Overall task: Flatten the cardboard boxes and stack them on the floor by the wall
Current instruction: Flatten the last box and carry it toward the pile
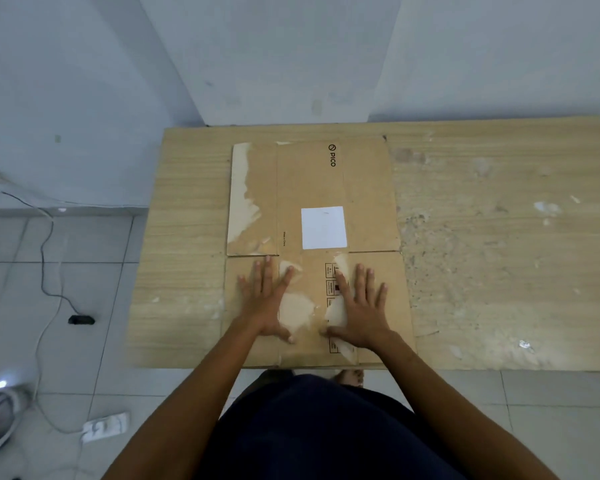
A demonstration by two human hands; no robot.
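A brown cardboard box [312, 188] lies flattened on the wooden table [499, 254], its flaps spread out. It carries a white label, a PICO print and torn pale patches. My left hand [269, 299] presses flat on the near flap, fingers straight and spread. My right hand [359, 306] presses flat beside it on the same near flap, fingers also spread. The thumbs almost meet at the box's middle seam.
The table stands against a pale wall [291, 64]. Left of it the tiled floor [84, 289] holds trailing cables, a black adapter [81, 320] and a white power strip [106, 426]. The table's right half is scuffed and bare.
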